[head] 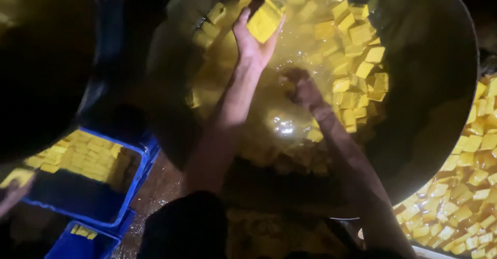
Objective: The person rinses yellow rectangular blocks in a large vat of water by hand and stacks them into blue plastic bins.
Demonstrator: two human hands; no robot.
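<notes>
You're leaning over a big round metal pan (440,83), dark at the rim, filled with yellowish liquid (279,119) that glares where the light hits it. Loads of yellow blocks (357,57) float in it, mostly bunched along the far and right side. Off to your right sits another container (466,186) packed with the same yellow cubes, and down at your left there's a blue crate (124,197) with blocks stacked neatly in its far half, plus a second blue crate (77,241) just below it. The floor (155,191) between crate and pan looks wet.

Your left hand (253,36) is up over the far part of the pan, fingers wrapped around one yellow block (265,21), which sits clear of the liquid. Your right hand (303,88) is down at the surface near the middle of the pan, curled in on itself; it's dark and blurry, so you can't tell if it's got anything in it.
</notes>
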